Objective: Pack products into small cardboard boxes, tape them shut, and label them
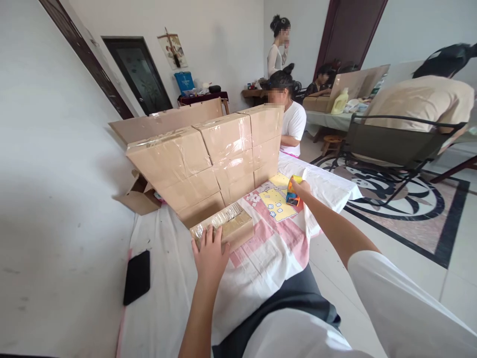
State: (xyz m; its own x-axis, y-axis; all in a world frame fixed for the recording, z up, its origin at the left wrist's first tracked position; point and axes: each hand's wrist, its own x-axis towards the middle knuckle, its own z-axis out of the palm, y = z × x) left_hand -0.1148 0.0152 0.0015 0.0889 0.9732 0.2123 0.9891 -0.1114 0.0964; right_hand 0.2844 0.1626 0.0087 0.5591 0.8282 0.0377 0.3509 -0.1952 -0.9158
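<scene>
A cardboard box [238, 233] with clear tape across its top lies on the cloth-covered table in front of me. My left hand [210, 247] rests on its near left end, fingers spread over the top and the side. Out to the right, my right hand [301, 189] grips a tape dispenser [292, 196] in yellow, blue and orange, held above the patterned cloth. The dispenser is apart from the box. Behind the box stands a wall of stacked, taped cardboard boxes [233, 132].
A black tablet-like slab [137, 277] lies on the white cloth at left, near an open carton [139, 194]. Across the table sits a person in white [294, 122]. Another person sits in a dark chair [398, 144] at right, by a second table holding a yellowish bottle [340, 102].
</scene>
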